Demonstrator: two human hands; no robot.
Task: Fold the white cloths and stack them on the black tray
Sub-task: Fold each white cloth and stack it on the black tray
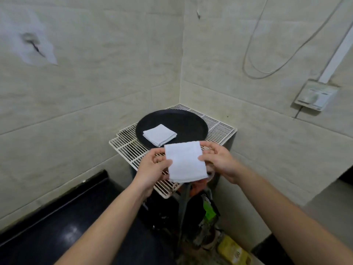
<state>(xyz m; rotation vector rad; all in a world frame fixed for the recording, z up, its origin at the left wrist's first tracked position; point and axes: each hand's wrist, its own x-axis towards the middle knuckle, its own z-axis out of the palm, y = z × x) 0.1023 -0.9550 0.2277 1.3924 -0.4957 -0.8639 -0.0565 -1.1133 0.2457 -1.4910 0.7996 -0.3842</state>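
Left hand [152,169] and right hand [217,159] pinched opposite edges of a white cloth [184,161], held taut above the wire rack [129,148] — likely squaring the fold. One folded cloth [159,135] already lay on the black tray [187,123] — just beyond.

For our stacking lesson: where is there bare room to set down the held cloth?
Tray: bare behind and right of the stack. Rack: free strip right of the tray. Crowded at the rack's front, where left hand and right hand hold the cloth.
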